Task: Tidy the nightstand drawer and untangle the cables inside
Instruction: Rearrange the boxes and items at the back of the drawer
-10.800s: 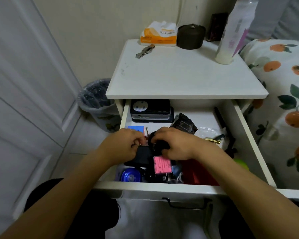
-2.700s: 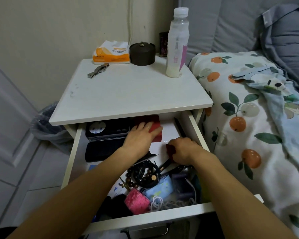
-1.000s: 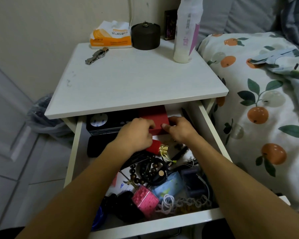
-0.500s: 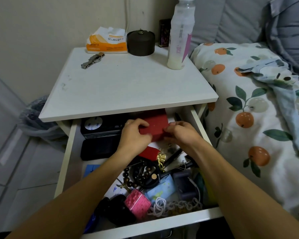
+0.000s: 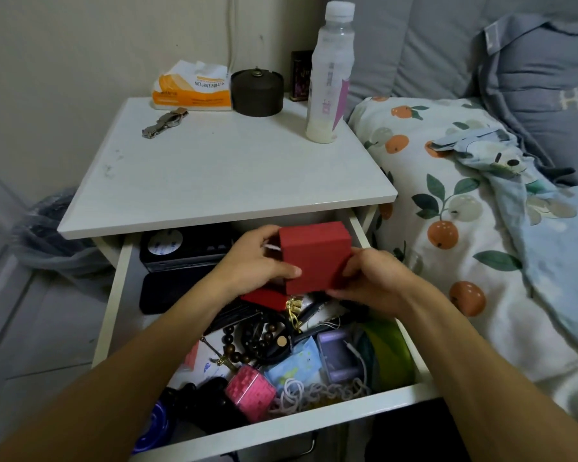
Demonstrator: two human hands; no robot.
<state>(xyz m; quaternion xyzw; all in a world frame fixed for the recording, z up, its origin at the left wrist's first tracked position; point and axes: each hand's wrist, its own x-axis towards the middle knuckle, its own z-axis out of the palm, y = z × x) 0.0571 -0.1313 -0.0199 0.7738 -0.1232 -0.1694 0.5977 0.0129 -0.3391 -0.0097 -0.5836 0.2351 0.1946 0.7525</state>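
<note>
You face the white nightstand, its drawer pulled out toward you beside the fruit-print bedding; on the top stand a tall plastic bottle, a dark round lidded tin, a tissue pack and a metal watch; at the drawer's back left lies a black device with a black pouch just in front of it; you hold a red box up over the middle of the drawer, your left hand curled round its left side with the thumb on its front face, your right hand gripping its lower right corner; below it the front half is a jumble: a green object at the right wall, a purple charger, a pink cube, dark wooden beads, and a white cable lying tangled along the front edge.
</note>
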